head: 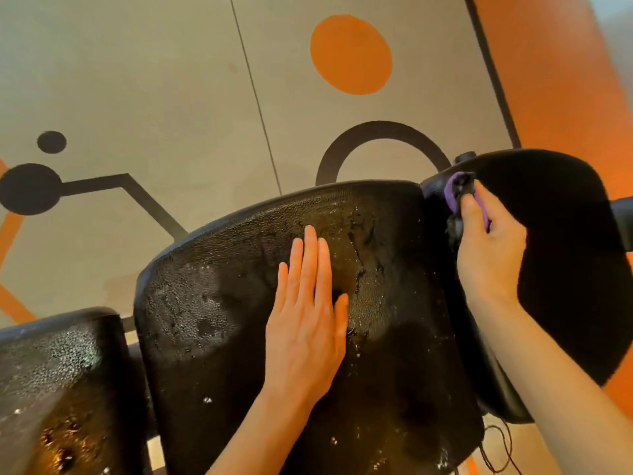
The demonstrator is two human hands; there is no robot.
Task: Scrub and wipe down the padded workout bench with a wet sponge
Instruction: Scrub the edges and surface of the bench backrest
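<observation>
Bench padding is soaked, beads of water and suds all over the big middle pad [239, 303], so my guess is the scrubbing there is mostly done and the work is heading to the next section. The left hand [305, 323] lies flat on that pad with its fingers straight and close together, gripping nothing. Looks like it's there to brace the body and keep the pad from rocking while the other arm reaches across.

The right hand [486, 248] is curled around the sponge [455, 193], which is purple with a darker scrubby side, thumb clamped over the top. It's pressed right into the gap where the middle pad meets the far pad [565, 269], probably because grime collects in that seam. The far pad looks matte and dry next to the wet one, so I'd say it hasn't been wiped yet. A third pad [58, 382] at lower left is wet and beaded too.

The floor [154, 80] underneath is grey with orange and black dots and lines. Loose black cord [500, 450] dangles under the middle pad's right corner.

Brands or writing: 0 that I can read anywhere, no logo on the pads or the sponge.
</observation>
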